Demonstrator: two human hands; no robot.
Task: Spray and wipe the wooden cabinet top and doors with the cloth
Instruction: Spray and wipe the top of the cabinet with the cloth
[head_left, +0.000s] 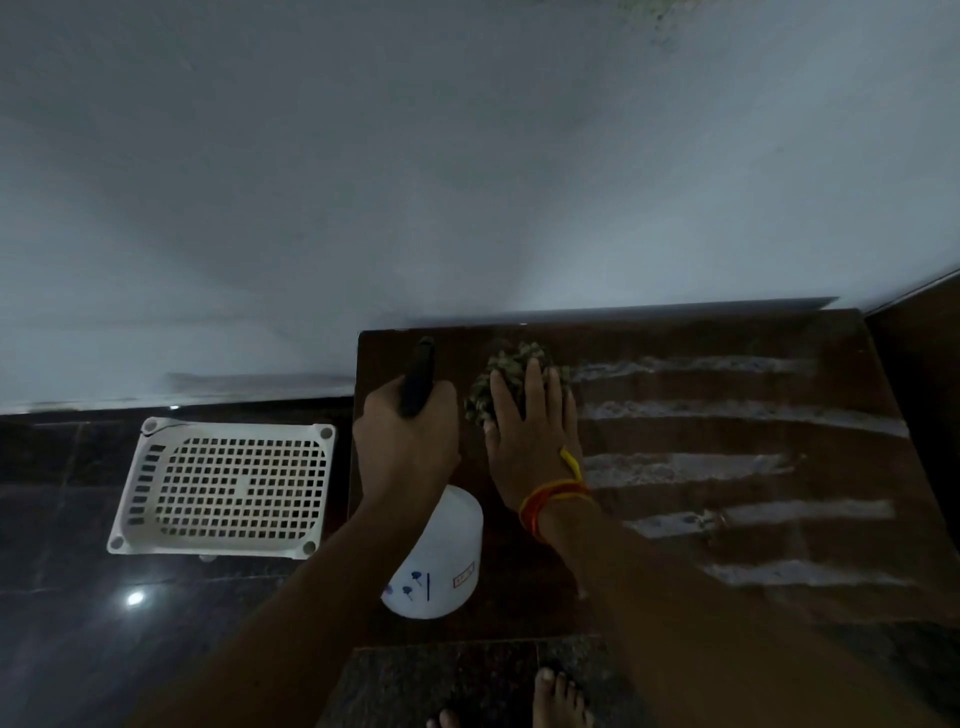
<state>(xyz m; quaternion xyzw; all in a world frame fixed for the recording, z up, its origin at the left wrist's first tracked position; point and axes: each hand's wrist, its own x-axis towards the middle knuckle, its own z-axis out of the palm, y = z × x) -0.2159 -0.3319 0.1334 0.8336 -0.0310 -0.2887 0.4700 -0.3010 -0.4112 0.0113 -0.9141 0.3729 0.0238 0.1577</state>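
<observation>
The dark wooden cabinet top (727, 364) fills the right half of the view and shows several pale wiped streaks running left to right. A crumpled green patterned cloth (511, 366) lies near its back left corner. My right hand (530, 426) presses flat on the cloth with straight fingers; red and yellow threads circle the wrist. My left hand (405, 441) grips a spray bottle by its dark trigger head (420, 376), and the white bottle body (439, 556) hangs below over the cabinet's left front part. The cabinet doors are out of sight.
A white perforated plastic basket (223, 488) lies on the dark glossy floor (78, 623) left of the cabinet. A pale wall (467, 156) runs directly behind. A dark wooden panel (919, 374) borders the cabinet on the right. My bare feet (556, 699) stand at the front.
</observation>
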